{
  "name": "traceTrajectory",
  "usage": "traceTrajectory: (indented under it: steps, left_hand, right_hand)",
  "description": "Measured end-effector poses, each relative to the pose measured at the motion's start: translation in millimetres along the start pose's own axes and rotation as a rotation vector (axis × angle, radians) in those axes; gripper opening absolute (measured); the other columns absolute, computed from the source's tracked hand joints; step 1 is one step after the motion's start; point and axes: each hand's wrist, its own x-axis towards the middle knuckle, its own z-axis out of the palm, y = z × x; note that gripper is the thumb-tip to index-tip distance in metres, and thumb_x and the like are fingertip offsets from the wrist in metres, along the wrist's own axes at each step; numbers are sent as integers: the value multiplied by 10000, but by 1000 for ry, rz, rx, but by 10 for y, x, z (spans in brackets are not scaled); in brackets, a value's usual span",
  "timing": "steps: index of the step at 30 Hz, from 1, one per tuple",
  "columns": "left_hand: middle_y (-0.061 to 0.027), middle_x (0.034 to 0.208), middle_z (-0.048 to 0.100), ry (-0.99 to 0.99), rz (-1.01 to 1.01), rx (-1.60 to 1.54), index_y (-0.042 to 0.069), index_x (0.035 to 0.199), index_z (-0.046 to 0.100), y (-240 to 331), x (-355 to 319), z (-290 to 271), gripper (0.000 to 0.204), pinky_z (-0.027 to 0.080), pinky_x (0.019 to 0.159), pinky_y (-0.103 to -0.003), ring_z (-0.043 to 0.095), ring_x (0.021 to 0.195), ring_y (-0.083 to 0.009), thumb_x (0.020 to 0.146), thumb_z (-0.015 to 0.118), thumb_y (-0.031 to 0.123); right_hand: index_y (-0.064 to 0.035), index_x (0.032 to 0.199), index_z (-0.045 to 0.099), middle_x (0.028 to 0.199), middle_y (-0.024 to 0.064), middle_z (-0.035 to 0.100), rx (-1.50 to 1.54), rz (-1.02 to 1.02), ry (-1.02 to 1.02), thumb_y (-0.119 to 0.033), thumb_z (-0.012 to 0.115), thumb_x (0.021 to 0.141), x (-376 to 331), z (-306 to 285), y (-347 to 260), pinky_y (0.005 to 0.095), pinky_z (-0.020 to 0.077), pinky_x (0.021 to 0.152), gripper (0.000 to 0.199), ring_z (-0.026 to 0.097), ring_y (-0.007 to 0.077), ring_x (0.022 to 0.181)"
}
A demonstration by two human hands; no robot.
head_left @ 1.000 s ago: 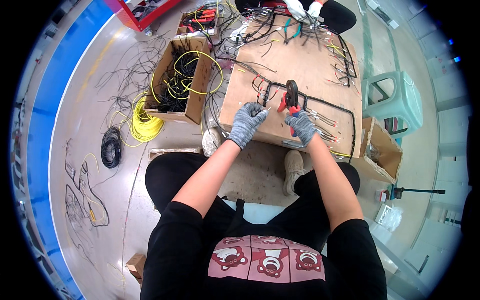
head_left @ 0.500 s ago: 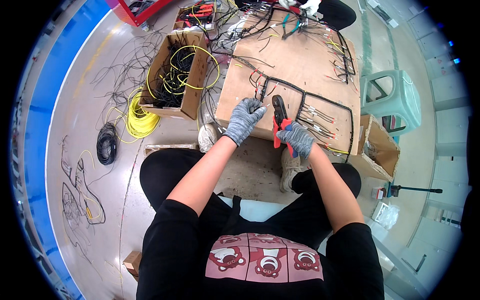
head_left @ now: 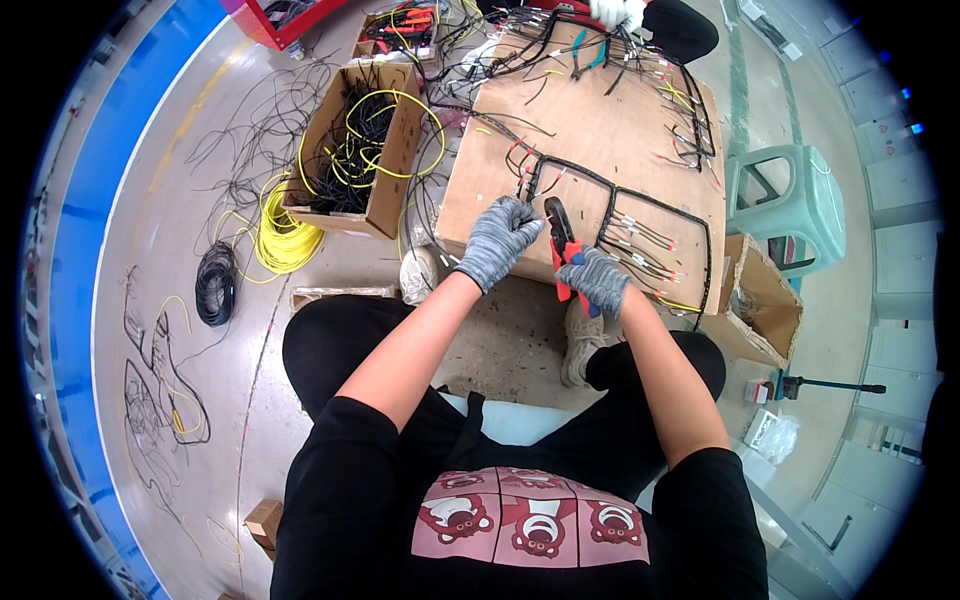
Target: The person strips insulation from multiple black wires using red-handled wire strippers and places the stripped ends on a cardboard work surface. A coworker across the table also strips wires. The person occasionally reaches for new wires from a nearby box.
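My left hand point(head_left: 494, 240), in a grey knit glove, is closed in a pinch at the near edge of the wooden board point(head_left: 470, 205). It holds the end of a thin wire, mostly hidden by the fingers. My right hand point(head_left: 600, 279), gloved alike, is wrapped around the red-and-blue handles of crimping pliers point(head_left: 558, 218). Their black head points up and away from me, a little right of my left fingertips and apart from them. Beyond both hands lies a black taped wire harness point(head_left: 578, 170), with several short branches ending in red and white tips.
A cardboard box point(head_left: 393, 190) of black wires stands left of the board, beside a yellow wire coil point(head_left: 280, 235) and a black coil point(head_left: 215, 285). At right are a pale green stool point(head_left: 830, 215) and an open carton point(head_left: 765, 330). A co-worker's white glove point(head_left: 617, 12) and green-handled pliers point(head_left: 578, 52) are at the far edge.
My left fingers have curled in, and the pale wire tip that stuck out from them is out of sight. The co-worker's hands have shifted. The whole view has moved slightly.
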Motion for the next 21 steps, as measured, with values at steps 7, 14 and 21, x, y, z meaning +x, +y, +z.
traceTrajectory:
  steps: [7, 14, 21]
  left_hand:
    - [-79, 842, 624, 1, 7, 24, -26, 925, 548, 7, -3, 9, 248, 472, 739, -252, 580, 782, -114, 784, 671, 137]
    - [-100, 837, 624, -19, 108, 187, -37, 915, 548, -19, 15, -19, 258, 474, 727, -269, 583, 767, -140, 785, 667, 151]
    - [-113, 843, 628, -19, 81, 199, -29, 923, 554, 17, 7, -22, 267, 479, 725, -285, 594, 767, -165, 784, 670, 168]
  right_hand:
    - [11, 930, 502, 738, 116, 571, -2, -8, -13, -244, 611, 733, 19, -24, 102, 348, 455, 634, 341, 531, 221, 652]
    - [14, 923, 506, 732, 135, 578, -66, -1, -16, -256, 615, 717, 25, -37, 100, 352, 455, 645, 357, 551, 239, 663]
    - [8, 933, 505, 721, 126, 570, -78, 31, -59, -266, 609, 721, -9, -81, 33, 349, 452, 643, 362, 538, 234, 653]
